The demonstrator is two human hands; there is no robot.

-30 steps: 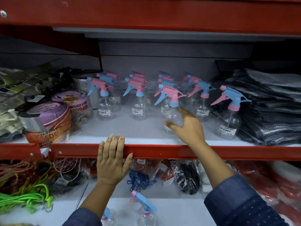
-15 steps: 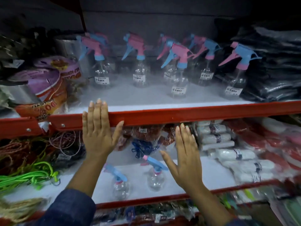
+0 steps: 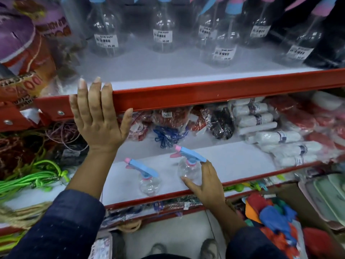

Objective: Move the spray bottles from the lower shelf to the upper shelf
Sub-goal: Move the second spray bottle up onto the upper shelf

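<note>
Two clear spray bottles with blue-and-pink trigger heads stand on the white lower shelf (image 3: 233, 165). My right hand (image 3: 207, 186) wraps the right spray bottle (image 3: 188, 169), thumb in front and fingers behind, while it still stands on the shelf. The left spray bottle (image 3: 147, 182) stands free beside my left forearm. My left hand (image 3: 99, 120) lies flat on the upper shelf's red front edge (image 3: 205, 92), fingers apart and holding nothing. Several labelled spray bottles (image 3: 163, 36) stand on the upper shelf, another (image 3: 222, 53) nearest the front. Their heads are cut off by the frame's top.
Tape rolls (image 3: 18, 43) crowd the upper shelf's left end. Green cords (image 3: 37, 176) and tangled strings fill the lower shelf's left side; white rolled packs (image 3: 276, 137) and a black pack (image 3: 222, 124) lie at its back and right. A box of coloured goods (image 3: 276, 217) sits below right.
My right hand left the upper shelf, dropped to the lower shelf and closed around the right bottle. The view tilted downward. My left hand stayed on the red shelf edge.
</note>
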